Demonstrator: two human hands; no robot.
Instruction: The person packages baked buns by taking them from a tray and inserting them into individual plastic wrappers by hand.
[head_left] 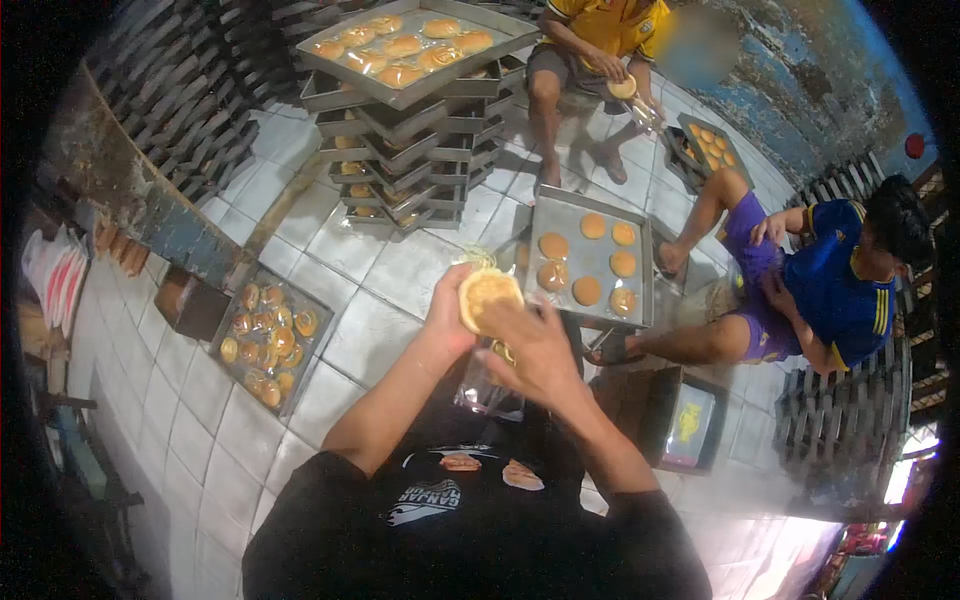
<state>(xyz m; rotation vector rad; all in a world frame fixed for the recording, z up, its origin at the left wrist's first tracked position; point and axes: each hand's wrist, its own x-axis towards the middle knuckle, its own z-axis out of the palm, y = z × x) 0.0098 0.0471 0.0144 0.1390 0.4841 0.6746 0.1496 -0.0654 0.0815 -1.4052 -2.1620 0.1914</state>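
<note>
My left hand (450, 318) is wrapped round the edge of a round, pale golden bun (490, 291), whose flat, lighter face is turned up. My right hand (538, 352) lies across the lower right part of that bun, fingers stretched out and partly blurred; it covers some of the bun's face. Below the hands, clear plastic packaging (488, 392) rests on my lap, partly hidden by my right hand. Just ahead to the right, a metal tray (574, 212) bears several round brown buns (586, 291), at least one with shiny clear plastic around it.
A tall stack of metal trays (400, 150) stands ahead, its top tray holding wrapped buns (403, 46). Another tray (300, 385) of wrapped buns lies at left. A box (690, 420) sits at right. One person in yellow (640, 40) handles a bun; another in blue (835, 275) sits at right.
</note>
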